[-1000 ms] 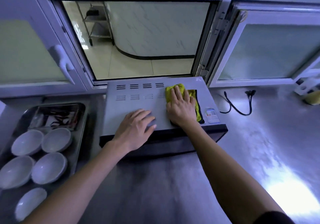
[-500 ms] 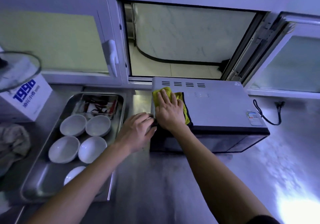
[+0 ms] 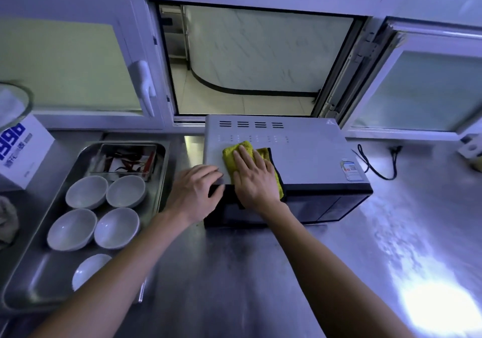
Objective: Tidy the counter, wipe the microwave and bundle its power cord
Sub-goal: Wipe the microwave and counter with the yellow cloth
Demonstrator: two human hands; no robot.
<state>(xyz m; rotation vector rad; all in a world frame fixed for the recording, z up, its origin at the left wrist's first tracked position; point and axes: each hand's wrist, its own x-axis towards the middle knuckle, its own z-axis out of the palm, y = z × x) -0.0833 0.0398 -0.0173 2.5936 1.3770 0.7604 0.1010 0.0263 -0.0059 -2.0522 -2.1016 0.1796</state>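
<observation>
A grey microwave (image 3: 307,152) with a black front stands on the steel counter below an open window. My right hand (image 3: 254,178) lies flat on a yellow cloth (image 3: 234,151), pressing it onto the left front part of the microwave's top. My left hand (image 3: 195,190) grips the top's front left corner, fingers over the edge. The black power cord (image 3: 375,166) lies loose in a loop on the counter to the right of the microwave, plug end away from it.
A steel tray (image 3: 39,283) at the left holds several white bowls (image 3: 87,191) and a small pan of red chillies (image 3: 127,160). A white box with blue print (image 3: 22,149) and a grey rag (image 3: 6,220) sit at the far left. An open window sash (image 3: 427,87) juts out at the right.
My right hand slid the yellow cloth from the right part of the microwave top to its left edge, then slightly back right. My left hand shifted to the front left corner.
</observation>
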